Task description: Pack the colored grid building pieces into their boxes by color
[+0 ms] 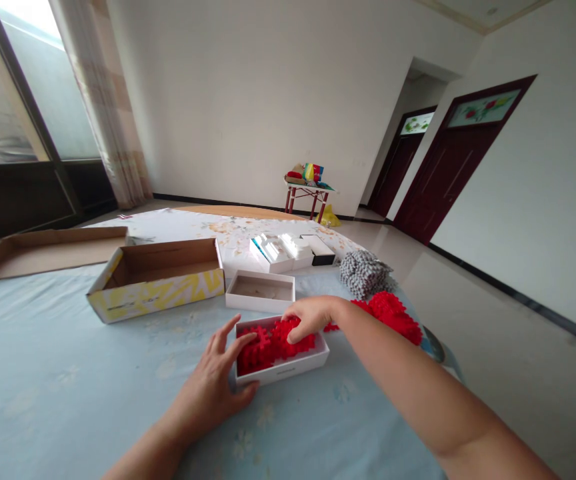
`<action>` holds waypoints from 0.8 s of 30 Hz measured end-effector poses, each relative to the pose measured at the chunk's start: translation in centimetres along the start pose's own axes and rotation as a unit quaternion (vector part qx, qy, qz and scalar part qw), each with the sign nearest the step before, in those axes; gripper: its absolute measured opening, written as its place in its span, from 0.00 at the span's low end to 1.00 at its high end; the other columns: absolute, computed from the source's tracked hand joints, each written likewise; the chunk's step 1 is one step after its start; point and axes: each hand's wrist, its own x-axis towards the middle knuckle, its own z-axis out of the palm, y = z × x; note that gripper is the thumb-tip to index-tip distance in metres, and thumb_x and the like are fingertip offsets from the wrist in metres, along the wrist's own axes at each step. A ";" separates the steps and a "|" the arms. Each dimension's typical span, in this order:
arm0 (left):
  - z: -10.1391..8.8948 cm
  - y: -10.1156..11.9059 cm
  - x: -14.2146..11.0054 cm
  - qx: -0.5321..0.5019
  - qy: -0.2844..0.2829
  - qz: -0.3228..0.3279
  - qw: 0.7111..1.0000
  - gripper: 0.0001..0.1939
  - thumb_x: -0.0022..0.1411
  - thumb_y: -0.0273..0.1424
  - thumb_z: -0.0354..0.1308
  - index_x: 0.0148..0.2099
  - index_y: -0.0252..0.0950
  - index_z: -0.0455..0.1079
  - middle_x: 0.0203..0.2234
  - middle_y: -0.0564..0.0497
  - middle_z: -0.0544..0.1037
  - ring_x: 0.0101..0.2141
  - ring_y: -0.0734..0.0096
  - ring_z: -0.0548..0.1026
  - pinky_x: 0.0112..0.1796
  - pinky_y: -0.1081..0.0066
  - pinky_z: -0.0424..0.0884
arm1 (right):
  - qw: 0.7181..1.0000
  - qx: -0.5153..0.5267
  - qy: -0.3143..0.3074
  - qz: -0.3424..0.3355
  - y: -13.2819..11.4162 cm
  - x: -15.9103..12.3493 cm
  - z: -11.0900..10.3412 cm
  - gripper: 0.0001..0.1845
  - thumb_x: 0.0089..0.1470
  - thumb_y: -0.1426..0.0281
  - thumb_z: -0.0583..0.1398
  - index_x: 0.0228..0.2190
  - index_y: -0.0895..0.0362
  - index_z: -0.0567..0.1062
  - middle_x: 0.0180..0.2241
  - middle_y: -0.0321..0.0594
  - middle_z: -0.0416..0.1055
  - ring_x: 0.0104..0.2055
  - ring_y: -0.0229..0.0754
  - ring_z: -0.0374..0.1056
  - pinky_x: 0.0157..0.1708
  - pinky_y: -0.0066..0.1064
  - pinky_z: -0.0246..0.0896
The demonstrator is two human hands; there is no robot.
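Note:
A narrow white box [282, 371] stands lengthwise in front of me, filled with red notched, spiky-edged pieces [255, 352]. At its left end is my left hand [218, 367], fingers spread, with the thumb along the near wall and one fingertip over the red pieces. My right hand [313, 316] reaches in from the right and bends down into the box. Its thumb and fingers are closed on a clump of the red pieces; the fingertips are partly hidden. To the right, behind my forearm, lies a larger heap of the same red material [393, 316].
Behind the box sit a shallow white tray [261, 305], a yellow-and-white cardboard box [163, 293], a flat cardboard lid [53, 252] and white boxes [288, 253]. A grey-and-white bumpy bundle [364, 273] lies near the right edge of the cloth-covered table [133, 387].

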 end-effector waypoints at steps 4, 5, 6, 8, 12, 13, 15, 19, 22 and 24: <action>-0.1 0.1 0.2 0.015 -0.001 0.029 0.999 0.27 0.47 0.31 0.59 0.52 0.44 0.62 0.59 0.48 0.51 0.58 0.51 0.51 0.53 0.53 0.57 | 0.996 -0.085 0.034 0.024 -1.6 -0.8 0.8 0.17 0.40 0.59 0.58 0.31 0.57 0.74 0.29 0.40 0.72 0.30 0.43 0.67 0.23 0.28 0.56; -0.1 0.1 0.2 0.019 -0.002 0.037 0.999 0.27 0.48 0.32 0.59 0.52 0.44 0.62 0.59 0.48 0.54 0.58 0.51 0.51 0.53 0.53 0.57 | 0.995 -0.094 0.033 0.029 -2.0 -1.0 0.9 0.17 0.40 0.59 0.57 0.32 0.57 0.73 0.29 0.41 0.72 0.30 0.43 0.67 0.23 0.28 0.56; -0.1 0.0 0.3 0.022 -0.002 0.043 0.999 0.26 0.48 0.33 0.59 0.52 0.45 0.62 0.57 0.48 0.57 0.58 0.51 0.51 0.53 0.53 0.56 | 0.994 -0.097 0.031 0.030 -2.3 -1.2 1.1 0.18 0.40 0.60 0.57 0.33 0.57 0.73 0.30 0.41 0.73 0.30 0.43 0.67 0.22 0.28 0.56; -0.1 -0.1 0.4 0.031 0.002 0.050 0.998 0.25 0.49 0.37 0.59 0.51 0.45 0.63 0.54 0.48 0.63 0.58 0.50 0.51 0.52 0.51 0.56 | 0.996 -0.087 0.025 0.017 -2.5 -1.3 1.3 0.17 0.41 0.62 0.56 0.34 0.56 0.73 0.30 0.40 0.73 0.30 0.43 0.68 0.23 0.28 0.57; -0.2 -0.3 0.5 0.038 0.025 0.051 0.998 0.17 0.54 0.39 0.56 0.48 0.47 0.67 0.48 0.50 0.70 0.56 0.52 0.56 0.53 0.51 0.52 | 0.999 -0.041 0.008 -0.027 -1.7 -1.4 1.5 0.20 0.41 0.65 0.56 0.39 0.54 0.73 0.31 0.35 0.73 0.30 0.39 0.68 0.26 0.25 0.59; -0.3 -0.2 0.5 0.037 0.031 0.051 0.998 0.15 0.56 0.38 0.55 0.47 0.47 0.68 0.47 0.51 0.71 0.55 0.53 0.57 0.53 0.51 0.51 | 0.999 -0.031 0.007 -0.034 -1.4 -1.4 1.5 0.22 0.40 0.65 0.56 0.41 0.54 0.72 0.33 0.35 0.72 0.32 0.39 0.68 0.27 0.24 0.60; -0.3 0.0 0.6 0.035 0.034 0.054 0.997 0.13 0.57 0.37 0.54 0.45 0.46 0.68 0.45 0.51 0.73 0.54 0.56 0.60 0.53 0.51 0.51 | 0.999 -0.019 0.019 -0.045 -0.8 -1.4 1.5 0.27 0.39 0.65 0.57 0.45 0.54 0.70 0.37 0.36 0.72 0.36 0.39 0.68 0.31 0.24 0.61; -0.3 0.3 0.6 0.039 0.043 0.054 0.997 0.16 0.58 0.37 0.53 0.49 0.42 0.65 0.45 0.48 0.72 0.51 0.59 0.63 0.52 0.54 0.55 | 0.998 -0.017 0.045 -0.029 -0.3 -1.0 1.7 0.31 0.38 0.64 0.58 0.48 0.55 0.68 0.43 0.40 0.69 0.41 0.42 0.67 0.37 0.26 0.61; -0.1 0.3 0.6 0.044 0.055 0.053 0.996 0.20 0.57 0.36 0.53 0.52 0.42 0.61 0.47 0.48 0.70 0.51 0.59 0.63 0.50 0.57 0.58 | 0.999 -0.014 0.038 -0.026 -0.5 -0.6 2.2 0.27 0.39 0.65 0.57 0.45 0.55 0.71 0.40 0.39 0.72 0.38 0.42 0.68 0.35 0.26 0.62; 0.0 0.3 0.6 0.047 0.053 0.060 0.996 0.20 0.57 0.36 0.53 0.53 0.43 0.61 0.47 0.48 0.70 0.51 0.59 0.63 0.50 0.57 0.58 | 0.998 -0.014 0.058 -0.035 -0.7 -0.2 2.8 0.24 0.41 0.66 0.57 0.43 0.54 0.72 0.41 0.39 0.72 0.40 0.43 0.68 0.37 0.27 0.62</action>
